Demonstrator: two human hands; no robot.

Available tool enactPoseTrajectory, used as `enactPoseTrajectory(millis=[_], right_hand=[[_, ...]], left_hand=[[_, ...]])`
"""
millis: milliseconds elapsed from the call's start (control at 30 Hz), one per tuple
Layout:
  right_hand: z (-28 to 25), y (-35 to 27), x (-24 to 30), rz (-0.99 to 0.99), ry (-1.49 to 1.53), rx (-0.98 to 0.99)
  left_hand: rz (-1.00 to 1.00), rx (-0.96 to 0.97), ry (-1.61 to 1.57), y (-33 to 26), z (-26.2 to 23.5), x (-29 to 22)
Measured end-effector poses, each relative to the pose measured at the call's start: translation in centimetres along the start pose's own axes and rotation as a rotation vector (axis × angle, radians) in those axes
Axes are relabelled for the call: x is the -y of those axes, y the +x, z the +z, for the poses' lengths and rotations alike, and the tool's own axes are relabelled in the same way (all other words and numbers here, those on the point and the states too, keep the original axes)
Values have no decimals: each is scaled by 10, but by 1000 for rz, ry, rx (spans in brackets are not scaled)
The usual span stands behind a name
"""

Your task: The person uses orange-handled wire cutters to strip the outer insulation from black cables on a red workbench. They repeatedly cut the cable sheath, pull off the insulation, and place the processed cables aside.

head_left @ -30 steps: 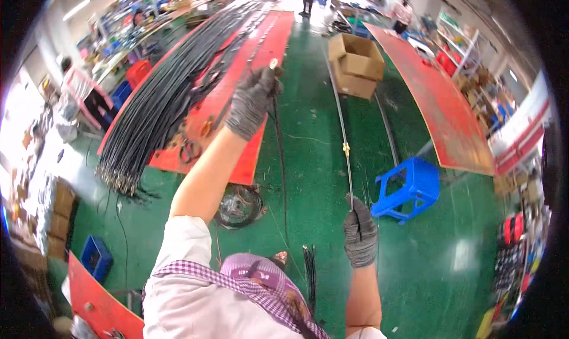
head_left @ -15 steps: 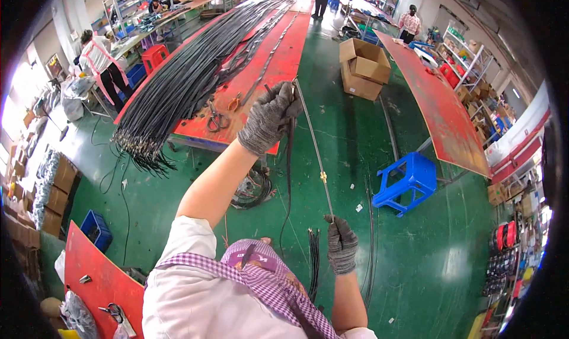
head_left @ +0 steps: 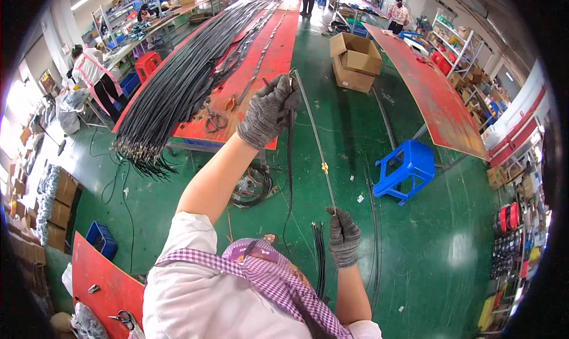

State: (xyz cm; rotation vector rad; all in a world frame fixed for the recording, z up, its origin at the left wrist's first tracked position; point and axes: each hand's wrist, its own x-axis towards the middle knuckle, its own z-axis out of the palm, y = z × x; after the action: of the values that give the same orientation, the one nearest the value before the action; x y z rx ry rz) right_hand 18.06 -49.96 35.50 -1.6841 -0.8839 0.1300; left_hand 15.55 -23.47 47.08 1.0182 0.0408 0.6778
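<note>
Both my hands wear grey knit gloves. My left hand (head_left: 268, 112), raised near the front corner of the red table, is closed on the upper end of a thin grey cable (head_left: 312, 121). A dark strip (head_left: 290, 167) hangs down from the same hand. Lower and to the right, my right hand (head_left: 343, 238) is closed round the cable's lower end. Between the hands the cable runs straight and slanting, with a small brass fitting (head_left: 325, 168) on it. Its top bends over at my left fingers, which partly hide what they grip.
A long red table (head_left: 278, 48) bears many black cables (head_left: 178, 84), scissors (head_left: 216, 122) and orange-handled pliers (head_left: 230, 104). A blue stool (head_left: 409, 168), cardboard boxes (head_left: 355, 60) and another red table (head_left: 432, 96) stand to the right. A cable coil (head_left: 252, 188) lies below my left arm.
The whole view has shifted slightly, with the tables and boxes now higher and a little further left. Both hands keep their grip on the cable, which stays stretched between them.
</note>
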Motion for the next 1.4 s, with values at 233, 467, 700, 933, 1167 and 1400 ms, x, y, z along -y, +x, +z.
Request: enactPoseTrajectory(millis=[233, 467, 700, 933, 1167, 1400], right_hand=[[1, -2, -6, -53, -34, -6], [3, 4, 11, 126, 82, 45], [10, 52, 40, -9, 80, 3], [-8, 63, 63, 95, 203, 257], [-37, 70, 88, 291, 322, 448], [-50, 67, 98, 371, 380, 510]], left_hand=[[-46, -8, 5, -3, 1, 0], [-10, 96, 449, -23, 10, 7], [-129, 331, 343, -64, 13, 64], [-16, 294, 486, -85, 29, 78], [40, 305, 406, -104, 50, 79], [-225, 470, 118, -108, 44, 87]])
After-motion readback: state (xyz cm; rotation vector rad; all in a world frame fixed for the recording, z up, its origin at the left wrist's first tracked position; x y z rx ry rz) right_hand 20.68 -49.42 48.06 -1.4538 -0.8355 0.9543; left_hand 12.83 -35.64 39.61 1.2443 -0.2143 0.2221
